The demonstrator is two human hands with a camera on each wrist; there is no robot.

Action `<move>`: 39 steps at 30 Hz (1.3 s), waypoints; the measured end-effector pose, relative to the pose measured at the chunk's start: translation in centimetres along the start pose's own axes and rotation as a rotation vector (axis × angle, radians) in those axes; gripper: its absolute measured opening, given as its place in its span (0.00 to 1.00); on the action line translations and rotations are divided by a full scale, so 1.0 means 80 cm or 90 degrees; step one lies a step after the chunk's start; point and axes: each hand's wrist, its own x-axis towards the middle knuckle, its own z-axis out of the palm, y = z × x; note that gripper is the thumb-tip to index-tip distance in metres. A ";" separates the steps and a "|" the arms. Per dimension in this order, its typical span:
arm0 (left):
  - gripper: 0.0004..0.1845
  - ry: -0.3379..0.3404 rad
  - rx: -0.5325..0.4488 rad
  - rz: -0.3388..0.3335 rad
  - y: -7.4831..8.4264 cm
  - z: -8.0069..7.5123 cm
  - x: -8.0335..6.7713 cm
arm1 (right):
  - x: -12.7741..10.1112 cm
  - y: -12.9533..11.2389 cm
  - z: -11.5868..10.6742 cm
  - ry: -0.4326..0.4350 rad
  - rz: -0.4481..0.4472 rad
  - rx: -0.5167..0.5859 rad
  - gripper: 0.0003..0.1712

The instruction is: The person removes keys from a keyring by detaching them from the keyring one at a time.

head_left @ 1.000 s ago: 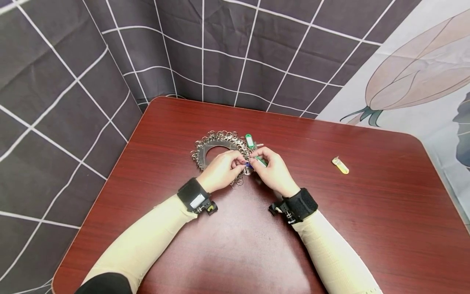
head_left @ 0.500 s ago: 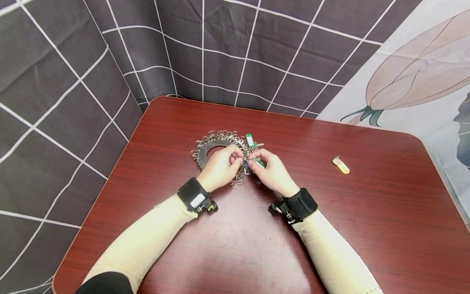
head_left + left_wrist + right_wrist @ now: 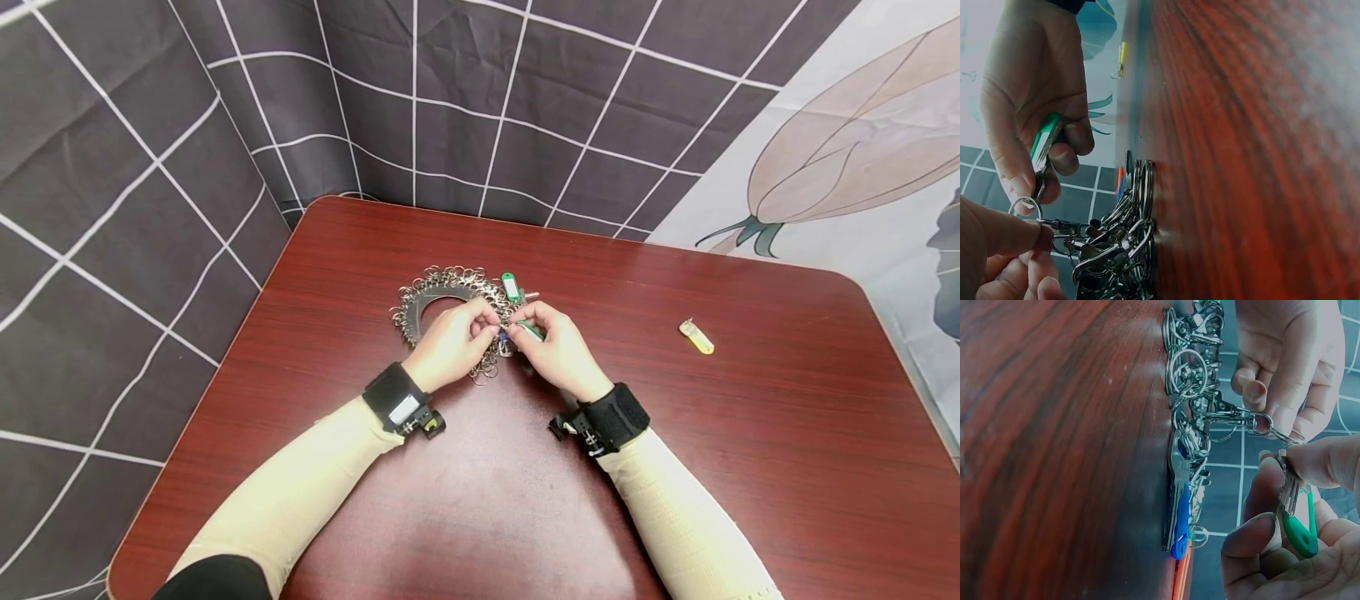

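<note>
— Pinching what, with your right hand (image 3: 558, 354)?
— You pinch the green key tag (image 3: 1297, 530). Your left hand (image 3: 450, 342) grips a swivel clasp (image 3: 1230, 417) on the key-ring organiser (image 3: 420, 302), mid-table (image 3: 750, 433).

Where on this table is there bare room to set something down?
Bare table between the forearms toward the near edge, and a wide patch between the right hand and the yellow tag. Crowded around the key-ring disc, where the left hand works too.
</note>
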 end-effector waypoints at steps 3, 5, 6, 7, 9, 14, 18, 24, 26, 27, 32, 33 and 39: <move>0.03 -0.010 0.003 0.000 -0.001 0.001 0.000 | 0.000 0.000 0.000 0.003 0.002 0.004 0.06; 0.03 -0.016 0.003 0.001 -0.002 0.001 0.000 | 0.000 0.001 0.001 0.005 0.003 0.008 0.06; 0.03 -0.018 0.003 0.002 -0.002 0.001 0.000 | 0.000 0.000 0.001 0.006 0.004 0.013 0.06; 0.03 -0.019 0.003 0.002 -0.002 0.001 0.000 | 0.000 0.000 0.000 0.007 0.005 0.017 0.06; 0.03 -0.020 0.004 0.003 -0.002 0.001 0.001 | 0.000 0.000 0.000 0.009 0.006 0.026 0.06; 0.06 -0.024 0.013 0.001 -0.001 0.001 0.000 | 0.000 -0.001 0.000 0.020 0.010 0.048 0.09; 0.06 -0.032 0.026 -0.005 -0.001 0.001 0.000 | 0.000 -0.001 0.001 0.030 0.011 0.059 0.08; 0.03 -0.027 0.023 -0.024 -0.002 0.001 0.000 | 0.001 0.002 0.002 0.039 0.003 0.045 0.06; 0.03 -0.023 0.027 -0.023 -0.003 0.001 0.000 | 0.001 0.003 0.002 0.037 0.002 0.046 0.06; 0.02 -0.020 0.031 -0.020 -0.003 0.001 0.000 | 0.001 0.003 0.003 0.035 0.003 0.047 0.06; 0.02 0.007 0.033 -0.004 -0.004 0.002 0.000 | 0.000 -0.003 0.001 0.016 0.006 0.051 0.07; 0.03 0.013 0.029 -0.004 -0.004 0.002 0.000 | 0.000 -0.003 0.002 0.012 0.008 0.050 0.07; 0.05 0.029 0.013 -0.009 -0.005 0.002 0.001 | 0.001 0.004 0.004 -0.007 0.015 0.061 0.09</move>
